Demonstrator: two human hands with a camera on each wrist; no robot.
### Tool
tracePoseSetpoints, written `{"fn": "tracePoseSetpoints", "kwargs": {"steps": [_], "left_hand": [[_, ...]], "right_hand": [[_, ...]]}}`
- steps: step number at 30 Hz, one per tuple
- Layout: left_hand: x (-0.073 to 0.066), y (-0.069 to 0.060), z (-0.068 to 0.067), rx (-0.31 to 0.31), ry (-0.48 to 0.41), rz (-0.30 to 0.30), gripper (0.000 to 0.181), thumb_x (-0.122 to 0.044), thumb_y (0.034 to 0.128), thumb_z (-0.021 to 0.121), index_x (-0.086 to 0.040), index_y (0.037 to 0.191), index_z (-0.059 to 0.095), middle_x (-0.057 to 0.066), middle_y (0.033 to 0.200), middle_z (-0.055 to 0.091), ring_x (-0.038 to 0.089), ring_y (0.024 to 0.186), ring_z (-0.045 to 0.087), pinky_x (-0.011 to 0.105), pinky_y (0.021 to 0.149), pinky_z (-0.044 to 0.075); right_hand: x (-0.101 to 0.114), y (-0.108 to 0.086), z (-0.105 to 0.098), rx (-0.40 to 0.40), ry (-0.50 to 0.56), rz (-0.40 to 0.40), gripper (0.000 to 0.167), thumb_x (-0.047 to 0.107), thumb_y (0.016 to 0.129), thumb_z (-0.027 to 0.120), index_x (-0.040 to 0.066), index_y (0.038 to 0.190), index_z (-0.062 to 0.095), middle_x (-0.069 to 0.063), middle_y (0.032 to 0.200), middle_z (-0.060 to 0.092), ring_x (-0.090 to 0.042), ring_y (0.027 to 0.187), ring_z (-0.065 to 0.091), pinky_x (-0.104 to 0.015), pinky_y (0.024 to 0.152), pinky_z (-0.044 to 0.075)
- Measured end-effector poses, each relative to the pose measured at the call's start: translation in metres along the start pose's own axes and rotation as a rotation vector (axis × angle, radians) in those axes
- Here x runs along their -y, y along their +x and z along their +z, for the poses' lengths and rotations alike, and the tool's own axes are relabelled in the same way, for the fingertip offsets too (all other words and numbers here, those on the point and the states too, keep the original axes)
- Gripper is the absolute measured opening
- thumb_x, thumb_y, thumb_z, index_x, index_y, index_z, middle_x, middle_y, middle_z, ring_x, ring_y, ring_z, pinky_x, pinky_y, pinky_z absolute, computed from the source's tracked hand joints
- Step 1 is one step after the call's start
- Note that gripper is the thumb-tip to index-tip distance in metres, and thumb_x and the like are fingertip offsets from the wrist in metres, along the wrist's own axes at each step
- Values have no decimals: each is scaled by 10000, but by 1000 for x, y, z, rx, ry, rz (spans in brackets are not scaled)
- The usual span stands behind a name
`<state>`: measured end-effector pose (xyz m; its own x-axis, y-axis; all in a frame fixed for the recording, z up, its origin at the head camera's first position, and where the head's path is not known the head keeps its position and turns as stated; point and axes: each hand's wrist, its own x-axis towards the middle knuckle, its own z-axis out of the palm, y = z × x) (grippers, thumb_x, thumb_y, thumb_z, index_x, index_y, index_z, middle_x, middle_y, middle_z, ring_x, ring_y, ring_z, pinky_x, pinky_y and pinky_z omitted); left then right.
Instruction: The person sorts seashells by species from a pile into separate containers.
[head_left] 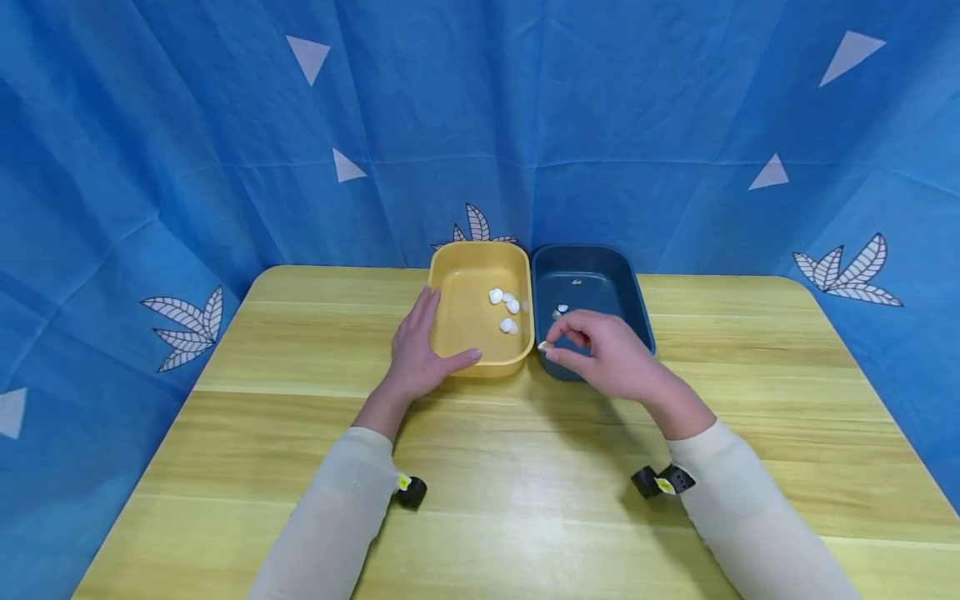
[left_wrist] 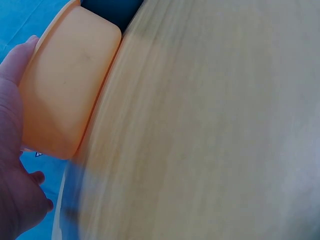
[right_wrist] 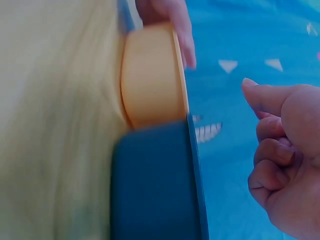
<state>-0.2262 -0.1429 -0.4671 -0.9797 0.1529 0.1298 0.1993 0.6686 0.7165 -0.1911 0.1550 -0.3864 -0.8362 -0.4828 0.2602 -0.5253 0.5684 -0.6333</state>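
Note:
A yellow plastic bin [head_left: 480,368] stands on the table with several small white shells [head_left: 507,326] inside. At its near left corner is my left hand [head_left: 420,354], fingers straight along the left side and thumb over the near rim. Beside it, on the right, a dark blue bin [head_left: 647,321] holds a few small shells [head_left: 577,282]. My right hand [head_left: 615,357] is above the near part of the blue bin, pinching a small pale shell [head_left: 545,346] between thumb and index finger near the shared edge of the bins. The right wrist view hides this shell.
The bins stand side by side at the far edge of the wooden table [head_left: 495,500]. Behind them hangs a blue patterned curtain [head_left: 420,108]. A small black camera [head_left: 411,493] is on the left wrist and another black camera [head_left: 647,482] on the right.

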Motion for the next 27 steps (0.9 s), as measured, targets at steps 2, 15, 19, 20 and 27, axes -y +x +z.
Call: {"fn": "tracePoseSetpoints", "kwargs": {"steps": [2,15,19,20,27], "left_hand": [[-1,0,0,2,-3,-3,1178,-681,741,743,-215,1624,117,-65,1666,5,300,1493,77,588,1150,70],[-3,-1,-2,11,7,-31,1182,-676,732,756,-271,1623,93,-84,1664,-4,291,1496,69,586,1152,76],[-4,-2,-2,14,3,-43,1170,-647,744,767,-276,1623,89,-86,1664,-7,288,1499,56,586,1153,64],[-4,-1,-2,13,1,-41,1167,-637,748,771,-272,1623,91,-86,1664,-7,288,1499,55,585,1153,61],[-3,-1,-2,11,1,-33,1175,-669,740,757,-266,1623,96,-82,1664,-1,287,1497,65,580,1154,65]], "right_hand": [[-8,4,-6,-24,-10,25,96,181,923,751,147,989,690,5,706,418,-178,622,415,-349,603,350],[-57,26,-24,-39,-136,255,155,197,965,698,79,1061,672,-83,813,451,-275,806,444,-425,714,334],[-69,29,-25,-43,-156,299,160,199,969,691,71,1064,667,-89,819,441,-293,823,451,-437,721,328],[-72,30,-25,-44,-161,308,160,197,969,690,71,1065,666,-89,820,440,-296,821,451,-439,721,328],[-84,32,-24,-56,-194,323,165,199,963,696,70,1062,667,-88,837,481,-293,803,452,-434,712,347]]}}
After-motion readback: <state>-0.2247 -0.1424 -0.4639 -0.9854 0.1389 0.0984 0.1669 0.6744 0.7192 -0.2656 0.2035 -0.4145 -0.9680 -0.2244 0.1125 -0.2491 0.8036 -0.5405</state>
